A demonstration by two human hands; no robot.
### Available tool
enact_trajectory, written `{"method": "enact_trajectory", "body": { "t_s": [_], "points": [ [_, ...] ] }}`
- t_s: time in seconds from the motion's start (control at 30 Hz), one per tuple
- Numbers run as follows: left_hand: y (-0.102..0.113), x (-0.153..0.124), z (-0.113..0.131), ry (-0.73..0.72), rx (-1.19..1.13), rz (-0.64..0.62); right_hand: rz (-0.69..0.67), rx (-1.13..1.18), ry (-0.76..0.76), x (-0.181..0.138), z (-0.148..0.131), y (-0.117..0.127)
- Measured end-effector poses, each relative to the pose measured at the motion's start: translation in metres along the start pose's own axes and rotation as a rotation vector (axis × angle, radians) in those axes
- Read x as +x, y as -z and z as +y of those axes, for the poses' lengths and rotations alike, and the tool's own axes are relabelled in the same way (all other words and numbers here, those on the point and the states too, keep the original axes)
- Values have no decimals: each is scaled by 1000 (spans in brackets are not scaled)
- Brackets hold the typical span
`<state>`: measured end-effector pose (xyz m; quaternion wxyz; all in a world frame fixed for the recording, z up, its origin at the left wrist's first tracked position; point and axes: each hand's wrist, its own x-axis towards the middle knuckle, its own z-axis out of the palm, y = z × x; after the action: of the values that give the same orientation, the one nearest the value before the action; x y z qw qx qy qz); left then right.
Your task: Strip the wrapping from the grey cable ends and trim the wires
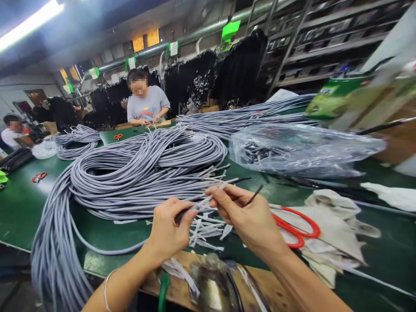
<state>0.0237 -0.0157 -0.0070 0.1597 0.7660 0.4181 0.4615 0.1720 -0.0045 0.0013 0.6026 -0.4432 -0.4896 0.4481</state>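
My left hand (pixel 170 225) is closed on a grey cable (pixel 113 251) near its end, thumb against fingers. The held part looks dark in the shade of my fingers. From there a whitish, stripped-looking cable end (pixel 205 202) runs to my right hand (pixel 248 214), whose thumb and forefinger pinch it. A thin dark rod (pixel 255 194) sticks out of my right hand; its kind is unclear. Below my hands lies a loose heap of white strips (pixel 203 232). Scissors with red handles (pixel 300 227) lie beside my right wrist, their blades hidden.
A big coil of grey cables (pixel 107 182) covers the table (pixel 19 212) and hangs over its front edge. A clear plastic bag (pixel 308 149) with small dark parts and a pale cloth (pixel 334 229) lie right. A co-worker (pixel 147 102) sits opposite. More red scissors (pixel 39 177) lie left.
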Motion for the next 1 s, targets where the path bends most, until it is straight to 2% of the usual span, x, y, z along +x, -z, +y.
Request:
{"method": "enact_trajectory", "body": {
  "t_s": [0.1,0.23,0.33,0.47,0.6,0.77,1.0],
  "points": [
    [0,-1,2,-35,-6,16,-27,-68,29,-3,1,-5],
    [-1,-2,4,7,-44,34,-55,-174,82,-5,2,-7],
    [0,-1,6,51,-50,44,-28,-380,155,-5,3,-4],
    [2,-1,7,98,-28,127,15,-725,361,-9,6,-2],
    [3,-1,7,112,9,167,68,-926,599,-17,8,-5],
    [3,-3,8,75,38,167,80,-1007,770,-19,8,-6],
    [3,-3,10,64,4,133,53,-920,789,-17,5,-7]
  ]
}}
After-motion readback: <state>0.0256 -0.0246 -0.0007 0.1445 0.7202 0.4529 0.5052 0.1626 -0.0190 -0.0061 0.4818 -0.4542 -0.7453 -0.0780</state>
